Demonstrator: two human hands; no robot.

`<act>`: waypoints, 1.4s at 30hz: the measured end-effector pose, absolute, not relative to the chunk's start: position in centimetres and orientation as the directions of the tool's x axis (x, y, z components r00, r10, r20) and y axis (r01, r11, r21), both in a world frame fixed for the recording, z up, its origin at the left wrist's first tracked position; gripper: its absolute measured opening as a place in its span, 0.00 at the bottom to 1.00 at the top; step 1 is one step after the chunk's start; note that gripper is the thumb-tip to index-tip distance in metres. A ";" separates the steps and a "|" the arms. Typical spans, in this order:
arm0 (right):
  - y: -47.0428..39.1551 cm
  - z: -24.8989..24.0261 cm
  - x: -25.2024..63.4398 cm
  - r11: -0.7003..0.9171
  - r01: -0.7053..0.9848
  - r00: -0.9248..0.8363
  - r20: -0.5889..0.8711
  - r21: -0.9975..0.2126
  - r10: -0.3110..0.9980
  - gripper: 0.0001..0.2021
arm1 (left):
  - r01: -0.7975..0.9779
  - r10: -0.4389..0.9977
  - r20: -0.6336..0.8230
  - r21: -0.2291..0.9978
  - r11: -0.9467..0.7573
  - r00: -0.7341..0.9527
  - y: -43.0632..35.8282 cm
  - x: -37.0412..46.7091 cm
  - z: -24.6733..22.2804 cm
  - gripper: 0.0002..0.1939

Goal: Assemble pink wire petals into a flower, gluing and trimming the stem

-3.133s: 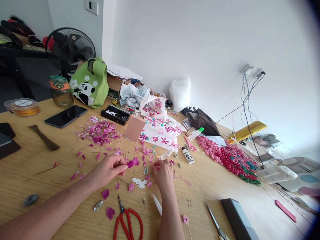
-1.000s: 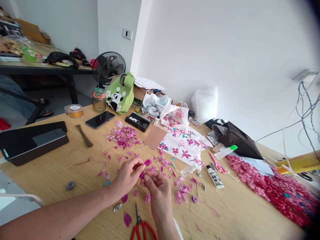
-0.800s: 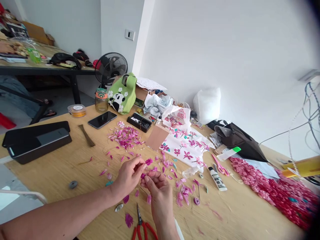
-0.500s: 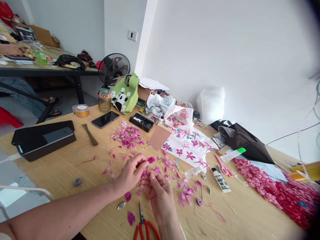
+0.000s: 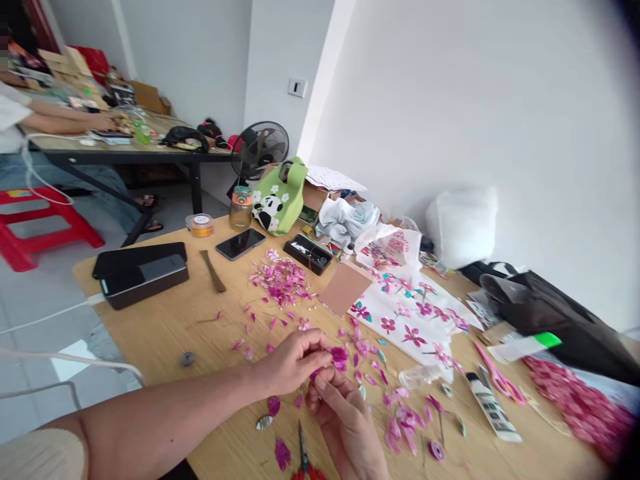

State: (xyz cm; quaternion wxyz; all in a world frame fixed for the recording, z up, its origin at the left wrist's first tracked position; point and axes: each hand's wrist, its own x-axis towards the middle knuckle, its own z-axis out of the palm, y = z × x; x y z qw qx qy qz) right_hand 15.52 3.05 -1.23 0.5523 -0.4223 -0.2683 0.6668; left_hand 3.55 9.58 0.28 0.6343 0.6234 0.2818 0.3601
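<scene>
A magenta petal piece (image 5: 339,358) shows at the fingertips of my left hand (image 5: 295,360), whose thumb and forefinger are pinched together. Just below and touching it, my right hand (image 5: 345,420) has its thumb and fingers closed on something small and magenta, mostly hidden by the fingers. Both hands are over the wooden table (image 5: 235,427). Loose petals (image 5: 283,280) lie in a pile beyond them, and more petals (image 5: 404,423) are scattered to the right. Red-handled pliers (image 5: 304,453) lie just left of my right wrist.
A phone (image 5: 241,244), a black case (image 5: 307,253) and a green panda bag (image 5: 283,197) stand farther back. Flowers lie on a white sheet (image 5: 400,327). At right are a tube (image 5: 494,408) and pink scissors (image 5: 500,381). A person's arms (image 5: 70,120) are at another table.
The view has swung left, so everything sits farther right in the picture. My hands have come closer together, and the magenta piece at the left fingertips looks more spread.
</scene>
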 end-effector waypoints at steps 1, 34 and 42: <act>3.0 -1.4 15.6 -0.229 -0.464 -0.012 -0.252 -0.856 0.968 0.12 | -0.095 0.810 0.116 0.993 -0.075 0.575 9.5 3.5 0.4 0.05; 3.7 -2.5 17.7 -0.257 -0.167 -0.093 -0.244 -0.952 0.965 0.17 | 0.147 0.749 0.459 0.799 -0.583 0.477 9.3 3.3 0.0 0.08; 3.6 -2.7 17.5 -0.260 -0.187 -0.082 -0.248 -0.947 0.965 0.18 | 0.135 0.767 0.436 0.824 -0.551 0.470 9.1 3.3 0.4 0.08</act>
